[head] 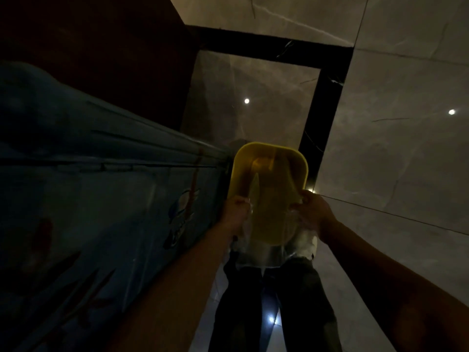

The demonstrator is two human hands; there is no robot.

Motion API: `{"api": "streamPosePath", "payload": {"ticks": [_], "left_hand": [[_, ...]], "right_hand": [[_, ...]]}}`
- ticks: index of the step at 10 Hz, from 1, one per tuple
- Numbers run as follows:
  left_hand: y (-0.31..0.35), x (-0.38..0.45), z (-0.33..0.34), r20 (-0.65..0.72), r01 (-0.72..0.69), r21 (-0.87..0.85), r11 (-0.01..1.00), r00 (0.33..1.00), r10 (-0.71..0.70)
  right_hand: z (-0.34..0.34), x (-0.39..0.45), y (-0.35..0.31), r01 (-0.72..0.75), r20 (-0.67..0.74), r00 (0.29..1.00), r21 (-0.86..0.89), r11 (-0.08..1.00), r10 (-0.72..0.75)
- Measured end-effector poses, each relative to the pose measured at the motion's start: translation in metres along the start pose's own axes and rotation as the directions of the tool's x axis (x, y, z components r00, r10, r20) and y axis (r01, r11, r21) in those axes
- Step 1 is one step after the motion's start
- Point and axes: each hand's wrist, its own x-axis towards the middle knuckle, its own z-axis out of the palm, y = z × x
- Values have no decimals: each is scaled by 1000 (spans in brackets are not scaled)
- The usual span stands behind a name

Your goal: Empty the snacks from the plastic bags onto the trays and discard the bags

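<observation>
Both hands are closed in a pinch on thin clear plastic: the left hand (234,208) grips one side of a bag (264,252) and the right hand (313,212) grips the other side, so the mouth of the bag is stretched between them. A yellow bin (269,158) stands on the floor (393,148) just beyond the hands, and its near part shows through the plastic, so the bag seems to hang over or in front of the bin's opening; whether it touches the rim I cannot tell. The bag hangs down slack below the hands, toward the person's legs (274,301), and it looks empty, though the light is poor and I cannot be sure that nothing remains inside. I judge that this bag is already emptied and the discard step is in hand, not yet finished, because both hands hold it. No tray and no snacks are in view, so how many bags are left I cannot say. To the left of the left hand stands a large blue box (101,199) with drawings on it.
</observation>
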Motion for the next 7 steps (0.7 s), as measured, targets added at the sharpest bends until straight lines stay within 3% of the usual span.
{"api": "streamPosePath", "payload": {"ticks": [3,5,6,7], "left_hand": [[12,47,9,-62,-43,70,997,997,48],[10,32,2,-44,-65,32,997,997,66],[14,16,-3,-27,-84,36,996,996,85],[23,-8,-8,-8,-99,39,994,995,99]], "right_hand": [[0,24,-9,13,4,1000,-19,1000,-13],[1,9,0,51,-75,996,103,993,-43],[-3,-10,-5,80,-150,986,27,996,-76],[-14,-32,-11,100,-132,984,-140,985,-119]]}}
